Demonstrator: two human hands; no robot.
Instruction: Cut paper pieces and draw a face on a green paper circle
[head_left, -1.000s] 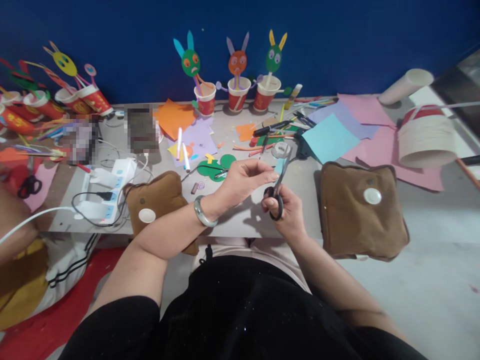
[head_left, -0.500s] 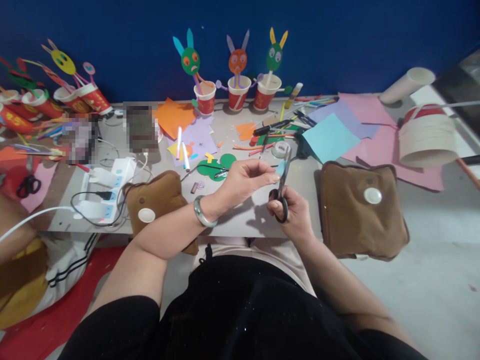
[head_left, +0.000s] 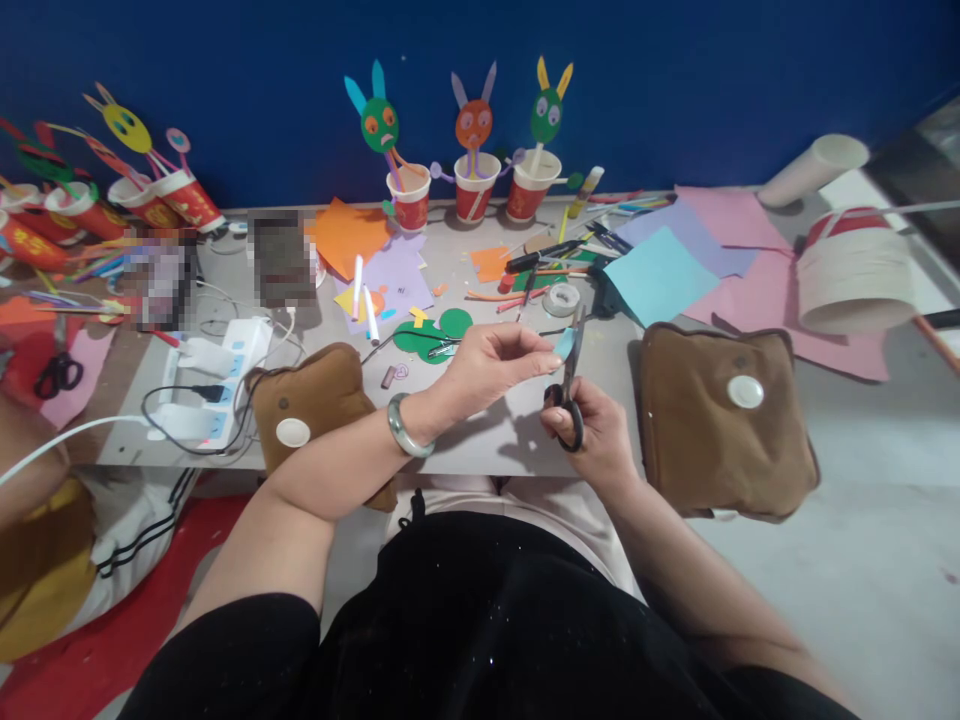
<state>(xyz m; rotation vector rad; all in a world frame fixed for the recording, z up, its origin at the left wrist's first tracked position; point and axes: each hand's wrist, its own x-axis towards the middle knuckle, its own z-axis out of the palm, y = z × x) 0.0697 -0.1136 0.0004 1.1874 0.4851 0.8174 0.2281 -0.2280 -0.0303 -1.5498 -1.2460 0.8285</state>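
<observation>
Blue paper scrap (head_left: 562, 343) pinched in left hand (head_left: 491, 365); right hand (head_left: 594, 432) grips scissors (head_left: 573, 385); brown pouch (head_left: 724, 420) just beside.

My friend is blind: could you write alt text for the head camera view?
A person's left hand pinches a scrap of light-blue paper while the right hand holds black-handled scissors to it, above a grey table littered with coloured paper. Three red cups holding rabbit-eared paper faces stand at the back.
</observation>
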